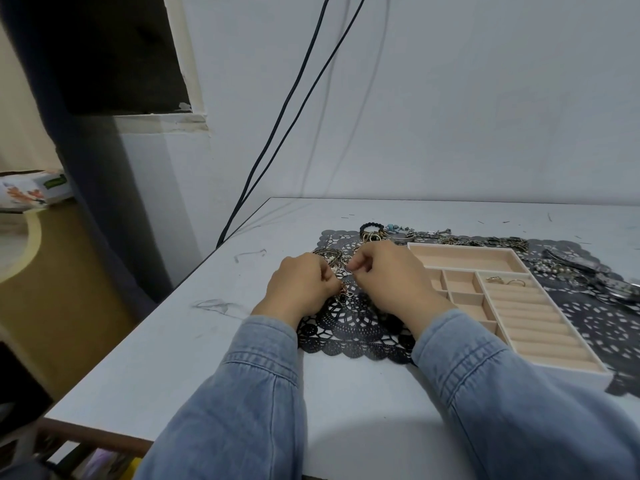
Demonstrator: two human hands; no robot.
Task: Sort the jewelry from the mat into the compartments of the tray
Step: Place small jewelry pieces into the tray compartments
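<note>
A black lace mat [349, 327] lies on the pale table with a pink-lined tray [464, 249] on its right half. Two rings [505, 280] sit at the top of the tray's ring rolls. A tangle of metal jewelry [337, 261] lies at the mat's left part. My left hand [298, 285] and my right hand [391, 278] are side by side over that tangle, fingers curled, both pinching small metal pieces between them. More bracelets and chains [391, 232] lie along the mat's far edge, and watches and chains [588, 275] lie to the right of the tray.
Two dark cables [277, 133] hang down the wall to the table's far left corner. The table's left edge [138, 334] drops off beside a dark curtain and a yellow surface. Bare tabletop lies in front of the mat.
</note>
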